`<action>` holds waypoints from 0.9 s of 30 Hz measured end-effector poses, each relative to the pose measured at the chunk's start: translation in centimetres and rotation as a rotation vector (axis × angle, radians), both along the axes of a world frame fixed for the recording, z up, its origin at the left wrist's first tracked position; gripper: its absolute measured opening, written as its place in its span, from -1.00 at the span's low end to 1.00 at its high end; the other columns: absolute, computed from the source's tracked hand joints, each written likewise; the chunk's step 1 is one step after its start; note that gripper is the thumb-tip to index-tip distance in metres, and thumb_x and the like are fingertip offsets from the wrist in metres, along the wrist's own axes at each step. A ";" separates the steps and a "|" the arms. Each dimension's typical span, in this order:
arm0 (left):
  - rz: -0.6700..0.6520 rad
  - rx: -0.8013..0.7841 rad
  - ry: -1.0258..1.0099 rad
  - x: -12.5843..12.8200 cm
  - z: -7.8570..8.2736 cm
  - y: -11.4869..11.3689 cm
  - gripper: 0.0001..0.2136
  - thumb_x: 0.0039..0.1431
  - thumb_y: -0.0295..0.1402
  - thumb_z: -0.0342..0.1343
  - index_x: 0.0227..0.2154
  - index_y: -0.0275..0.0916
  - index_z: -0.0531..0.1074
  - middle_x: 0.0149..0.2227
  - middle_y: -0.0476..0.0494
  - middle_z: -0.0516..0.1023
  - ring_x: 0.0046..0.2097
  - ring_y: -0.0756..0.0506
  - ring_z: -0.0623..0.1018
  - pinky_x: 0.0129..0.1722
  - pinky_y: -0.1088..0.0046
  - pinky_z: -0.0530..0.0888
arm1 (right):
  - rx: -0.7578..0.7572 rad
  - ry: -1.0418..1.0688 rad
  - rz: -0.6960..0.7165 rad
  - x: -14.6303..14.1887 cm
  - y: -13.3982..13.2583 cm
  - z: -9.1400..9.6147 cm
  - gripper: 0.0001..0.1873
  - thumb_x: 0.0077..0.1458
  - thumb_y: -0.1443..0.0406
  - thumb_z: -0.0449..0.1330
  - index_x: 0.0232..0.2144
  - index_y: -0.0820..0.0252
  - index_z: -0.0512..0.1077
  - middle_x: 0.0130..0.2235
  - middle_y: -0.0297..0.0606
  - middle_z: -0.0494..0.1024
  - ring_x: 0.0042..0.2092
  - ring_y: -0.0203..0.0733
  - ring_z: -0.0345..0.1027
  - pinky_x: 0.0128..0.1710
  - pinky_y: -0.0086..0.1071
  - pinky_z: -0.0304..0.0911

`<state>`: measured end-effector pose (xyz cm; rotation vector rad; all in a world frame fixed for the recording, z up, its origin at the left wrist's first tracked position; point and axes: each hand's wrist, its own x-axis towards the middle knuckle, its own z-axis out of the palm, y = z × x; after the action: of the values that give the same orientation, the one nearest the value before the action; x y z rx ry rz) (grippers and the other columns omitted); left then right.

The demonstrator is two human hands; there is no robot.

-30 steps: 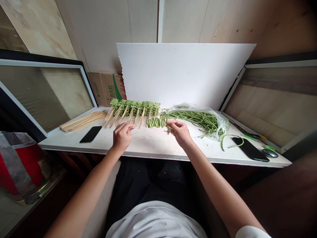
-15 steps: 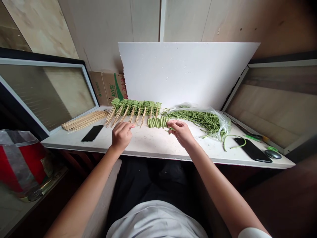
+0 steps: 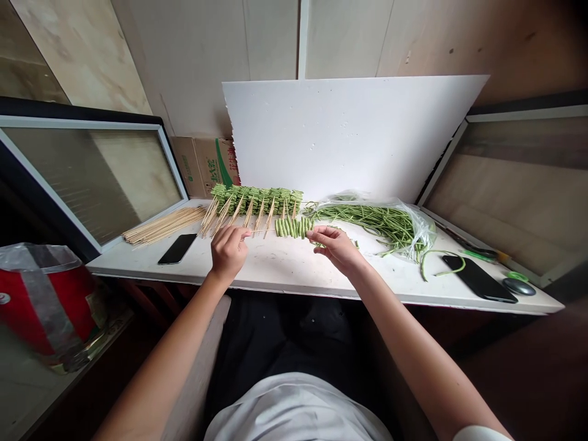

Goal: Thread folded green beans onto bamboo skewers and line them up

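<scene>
My left hand (image 3: 228, 252) pinches the end of a thin bamboo skewer (image 3: 260, 231), which runs right, level above the white table. Cut green bean pieces (image 3: 293, 228) sit threaded side by side on its far part. My right hand (image 3: 336, 245) pinches a long green bean at the skewer's tip, and the bean's tail shows past my fingers. The exact contact point is hidden by my fingertips. Behind the skewer lies a row of finished bean skewers (image 3: 256, 200), their bamboo ends pointing toward me.
A plastic bag of long beans (image 3: 372, 220) lies right of my hands, beside a loose bean (image 3: 441, 260). Loose skewers (image 3: 164, 225) and a phone (image 3: 178, 248) lie left; another phone (image 3: 479, 278) lies right. A white board (image 3: 349, 135) stands behind the table (image 3: 285, 263).
The whole scene drifts slightly right and up in the view. Both hands keep their hold, with the skewer staying level and little change in their grip.
</scene>
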<state>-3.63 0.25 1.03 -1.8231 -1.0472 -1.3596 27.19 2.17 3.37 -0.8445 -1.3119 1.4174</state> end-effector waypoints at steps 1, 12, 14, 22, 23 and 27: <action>-0.003 -0.008 -0.008 0.0 -0.1 0.1 -0.70 0.24 -0.68 -0.03 -0.33 -0.18 0.52 -0.31 -0.14 0.67 -0.24 -0.16 0.63 -0.13 0.26 0.55 | -0.003 -0.006 0.002 -0.1 0.0 -0.1 -0.62 -0.14 0.04 0.58 -0.37 0.10 0.61 -0.15 -0.22 0.67 -0.09 -0.14 0.47 -0.24 -0.38 0.36; -0.017 -0.085 -0.045 1.4 -0.9 0.0 -0.74 0.29 -0.62 0.00 -0.28 -0.18 0.53 -0.31 -0.13 0.69 -0.23 -0.14 0.67 -0.19 0.34 0.59 | 0.013 0.039 -0.136 -1.1 -0.2 -0.3 -0.56 -0.17 -0.02 0.58 -0.35 0.10 0.62 -0.16 -0.19 0.65 -0.11 -0.13 0.48 -0.30 -0.39 0.38; -0.021 -0.094 -0.064 1.9 -1.1 -0.2 -0.75 0.31 -0.62 0.00 -0.27 -0.18 0.53 -0.31 -0.12 0.70 -0.23 -0.13 0.68 -0.21 0.37 0.59 | 0.005 0.050 -0.117 -1.6 -0.5 -0.3 -0.55 -0.20 -0.01 0.60 -0.34 0.10 0.62 -0.14 -0.18 0.66 -0.07 -0.09 0.50 -0.29 -0.38 0.42; -0.060 -0.146 -0.051 2.7 -1.6 -0.2 -0.73 0.29 -0.63 -0.02 -0.27 -0.19 0.54 -0.32 -0.13 0.70 -0.21 -0.14 0.70 -0.21 0.37 0.61 | 0.019 0.066 -0.124 -2.5 -0.7 -0.8 -0.55 -0.21 -0.01 0.61 -0.45 0.16 0.58 -0.15 -0.05 0.71 0.04 0.07 0.55 -0.23 -0.29 0.47; -0.060 -0.158 -0.049 2.7 -1.7 -0.1 -0.73 0.29 -0.63 -0.02 -0.28 -0.19 0.54 -0.32 -0.13 0.70 -0.22 -0.14 0.70 -0.22 0.37 0.61 | 0.020 0.060 -0.136 -2.5 -0.7 -0.9 -0.55 -0.21 0.00 0.60 -0.45 0.16 0.58 -0.15 -0.04 0.72 0.03 0.07 0.56 -0.24 -0.29 0.46; -0.070 -0.213 -0.025 2.8 -2.3 0.1 -0.70 0.23 -0.67 -0.03 -0.25 -0.19 0.55 -0.30 -0.14 0.70 -0.20 -0.14 0.70 -0.23 0.38 0.61 | 0.034 0.019 -0.219 -2.8 -0.2 -1.9 -0.58 -0.19 0.00 0.59 -0.47 0.17 0.60 -0.19 -0.03 0.73 0.01 0.10 0.58 -0.26 -0.28 0.42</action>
<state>-0.84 0.37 -1.25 -2.0180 -1.1898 -1.3582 24.43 1.95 1.46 -0.9203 -1.1873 1.2252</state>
